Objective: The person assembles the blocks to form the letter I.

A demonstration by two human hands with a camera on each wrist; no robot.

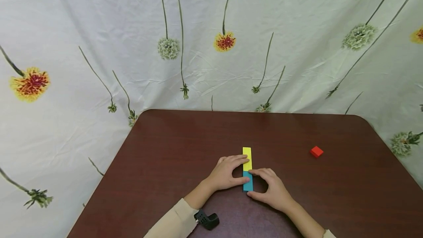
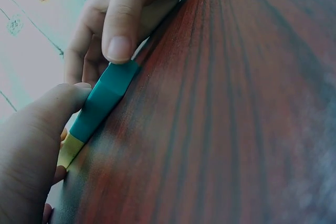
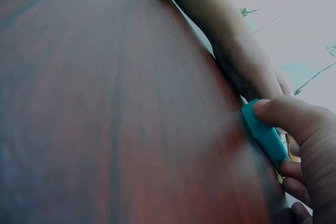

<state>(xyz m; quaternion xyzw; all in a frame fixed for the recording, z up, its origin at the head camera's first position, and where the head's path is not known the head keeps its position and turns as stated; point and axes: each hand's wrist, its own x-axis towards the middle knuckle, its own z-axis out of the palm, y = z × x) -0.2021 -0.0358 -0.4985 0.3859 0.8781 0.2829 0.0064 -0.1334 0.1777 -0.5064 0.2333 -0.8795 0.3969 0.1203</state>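
A yellow block point(image 1: 247, 151) and a blue block point(image 1: 248, 186) lie end to end in a line on the table, the yellow one farther away. My left hand point(image 1: 226, 172) comes from the left. Its fingertips rest on the yellow block, and its thumb touches the blue one. From the right, my right hand point(image 1: 275, 190) pinches the blue block lengthwise, thumb at the near end and index finger by the joint. In the left wrist view the blue block point(image 2: 105, 98) hides part of the yellow block point(image 2: 69, 149). The right wrist view shows the right thumb point(image 3: 286, 113) on the blue block's end.
A small red block point(image 1: 316, 152) lies apart on the right side of the dark brown table point(image 1: 185, 135). Behind the table hangs a white cloth point(image 1: 132, 17) with printed flowers. A black device point(image 1: 207, 220) is strapped to the left wrist.
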